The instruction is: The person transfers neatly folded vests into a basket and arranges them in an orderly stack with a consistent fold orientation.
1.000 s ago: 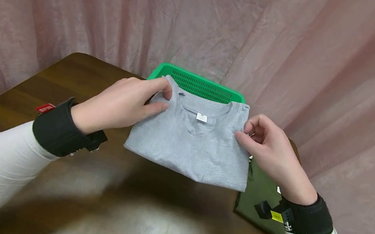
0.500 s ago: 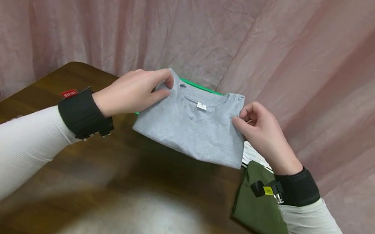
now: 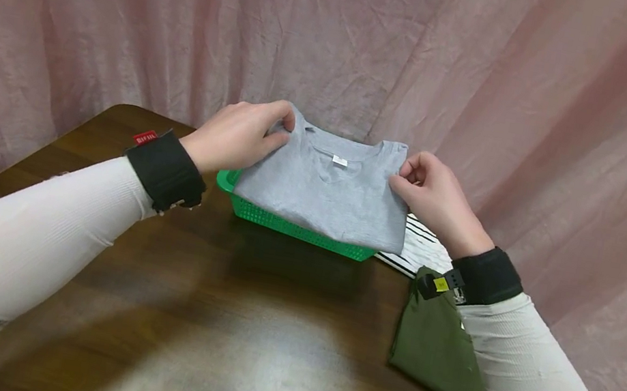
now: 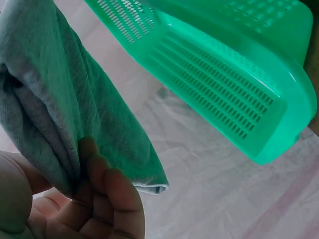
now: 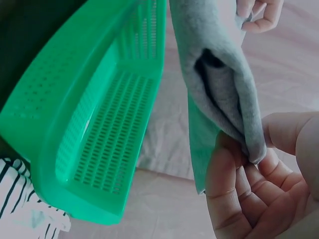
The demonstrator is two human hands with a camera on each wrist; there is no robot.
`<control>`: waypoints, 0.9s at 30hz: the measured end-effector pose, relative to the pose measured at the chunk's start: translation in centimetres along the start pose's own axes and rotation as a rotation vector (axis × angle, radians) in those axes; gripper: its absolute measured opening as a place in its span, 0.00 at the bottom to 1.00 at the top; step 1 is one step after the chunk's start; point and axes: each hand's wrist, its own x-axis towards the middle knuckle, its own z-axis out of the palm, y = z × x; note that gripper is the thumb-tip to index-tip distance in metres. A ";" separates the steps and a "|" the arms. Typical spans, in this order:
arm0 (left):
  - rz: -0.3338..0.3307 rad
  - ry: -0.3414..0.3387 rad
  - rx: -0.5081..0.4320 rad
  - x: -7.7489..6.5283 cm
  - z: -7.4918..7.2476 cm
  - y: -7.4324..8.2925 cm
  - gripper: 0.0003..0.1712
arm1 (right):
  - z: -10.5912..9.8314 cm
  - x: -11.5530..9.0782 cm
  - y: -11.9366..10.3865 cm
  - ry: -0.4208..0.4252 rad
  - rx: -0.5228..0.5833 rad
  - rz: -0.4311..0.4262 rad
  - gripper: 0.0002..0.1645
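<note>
While both grips [image 3: 241, 135] [image 3: 437, 192] pinch it, the gray shirt [image 3: 333, 192] hangs near a basket [image 5: 75, 94].

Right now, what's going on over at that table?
A person holds up a folded light-grey fabric T-shirt, the left hand and the right hand each pinching one side. It is in the air, not yet in the perforated green plastic basket on the brown wooden table. To the basket's right lies a white cloth with black stripes; nearer the person, a folded olive-green garment.
</note>
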 end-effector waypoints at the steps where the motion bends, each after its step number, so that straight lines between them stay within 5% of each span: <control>1: -0.006 -0.004 0.000 0.2 0.0 -0.1 0.09 | 0.0 0.2 0.0 -0.002 0.001 0.004 0.11; 27: -0.096 -0.128 0.048 4.1 1.8 -2.4 0.13 | 1.0 4.6 0.4 -0.081 -0.042 0.050 0.08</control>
